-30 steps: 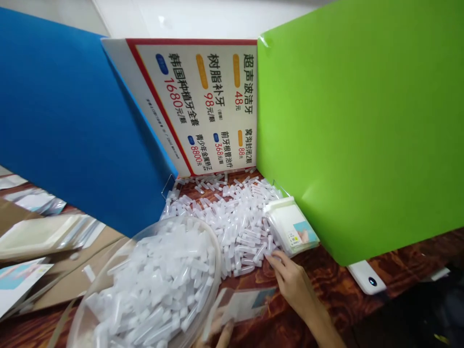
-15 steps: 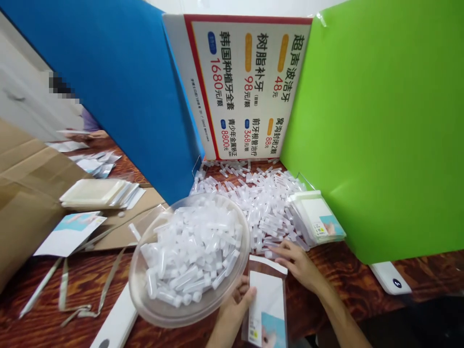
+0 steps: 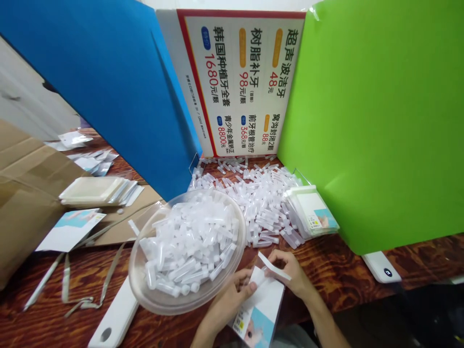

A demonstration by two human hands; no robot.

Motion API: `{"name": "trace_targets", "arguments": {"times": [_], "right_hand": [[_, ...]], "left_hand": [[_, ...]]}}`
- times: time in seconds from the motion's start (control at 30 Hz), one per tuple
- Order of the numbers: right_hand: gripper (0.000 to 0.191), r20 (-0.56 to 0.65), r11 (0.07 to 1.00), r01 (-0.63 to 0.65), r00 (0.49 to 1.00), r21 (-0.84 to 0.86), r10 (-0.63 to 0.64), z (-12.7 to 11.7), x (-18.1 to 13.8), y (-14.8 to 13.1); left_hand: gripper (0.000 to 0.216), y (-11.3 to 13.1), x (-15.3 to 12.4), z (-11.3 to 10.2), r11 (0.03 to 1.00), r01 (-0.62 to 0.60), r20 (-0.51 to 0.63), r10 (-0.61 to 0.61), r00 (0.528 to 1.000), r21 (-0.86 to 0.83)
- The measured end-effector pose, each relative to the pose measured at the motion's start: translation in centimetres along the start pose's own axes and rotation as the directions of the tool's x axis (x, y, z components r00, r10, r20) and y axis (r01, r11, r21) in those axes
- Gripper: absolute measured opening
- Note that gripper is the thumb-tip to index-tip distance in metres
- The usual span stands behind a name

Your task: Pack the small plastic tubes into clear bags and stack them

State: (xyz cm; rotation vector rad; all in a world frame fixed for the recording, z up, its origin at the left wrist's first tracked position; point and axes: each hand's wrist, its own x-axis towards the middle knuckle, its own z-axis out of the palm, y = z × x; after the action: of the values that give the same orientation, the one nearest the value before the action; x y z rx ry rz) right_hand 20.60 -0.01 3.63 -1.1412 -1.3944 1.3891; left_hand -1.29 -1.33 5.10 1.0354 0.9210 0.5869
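A clear plastic bag [image 3: 274, 267] with a white strip along its flap holds a white and blue printed card [image 3: 266, 295]. My left hand [image 3: 235, 295] grips the bag's left side, thumb on the front. My right hand [image 3: 290, 273] is closed at the mouth of the bag, its fingertips partly hidden behind the flap strip. A small white-capped tube [image 3: 257, 276] lies at the bag's opening, between the two hands. Close by on the left stands a round clear tub [image 3: 145, 302] heaped with small white tubes [image 3: 192, 246].
Loose tubes [image 3: 261, 198] cover the table behind the hands. A stack of bagged cards [image 3: 313, 212] leans by the green panel [image 3: 373, 121]. Blue panel [image 3: 108, 87] and price board [image 3: 239, 87] stand behind. Leftward are a cardboard box [image 3: 29, 193], card stacks [image 3: 92, 191] and a white device [image 3: 116, 314].
My right hand has moved from the loose tubes to the bag's mouth. The bag is now tilted, and a tube shows at its opening. The view has shifted slightly.
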Motion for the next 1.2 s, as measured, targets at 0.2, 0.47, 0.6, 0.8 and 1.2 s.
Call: {"name": "trace_targets", "arguments": {"times": [0.2, 0.47, 0.6, 0.8, 1.2], "right_hand": [[0.018, -0.058, 0.784, 0.158, 0.969, -0.600, -0.240, -0.1, 3.7, -0.8], [0.013, -0.153, 0.638, -0.003, 0.972, -0.770, -0.180, -1.7, 8.2, -0.9], [0.027, -0.122, 0.920, 0.030, 0.989, -0.390, -0.084, -1.0, 5.4, 0.1], [0.055, 0.025, 0.946, -0.106, 0.994, 0.306, 0.104, 0.6, 0.8, 0.7], [0.019, 0.265, 0.962, 0.224, 0.948, -0.154, -0.178, 0.9, 3.2, -5.1]], "left_hand": [[0.049, -0.9, -0.3, -0.2, 0.999, 0.018, -0.056, -0.016, 0.998, 0.030], [0.052, -2.4, -1.3, -0.9, 0.999, -0.002, -0.198, -0.005, 0.980, -0.034], [0.055, -2.3, -1.5, -0.8, 0.995, -0.046, -0.215, 0.027, 0.976, -0.084], [0.047, -2.2, -1.4, -0.3, 0.999, -0.040, -0.166, 0.039, 0.985, -0.002], [0.062, -4.8, -2.1, -1.5, 0.978, -0.122, -0.198, 0.087, 0.976, -0.172]]}}
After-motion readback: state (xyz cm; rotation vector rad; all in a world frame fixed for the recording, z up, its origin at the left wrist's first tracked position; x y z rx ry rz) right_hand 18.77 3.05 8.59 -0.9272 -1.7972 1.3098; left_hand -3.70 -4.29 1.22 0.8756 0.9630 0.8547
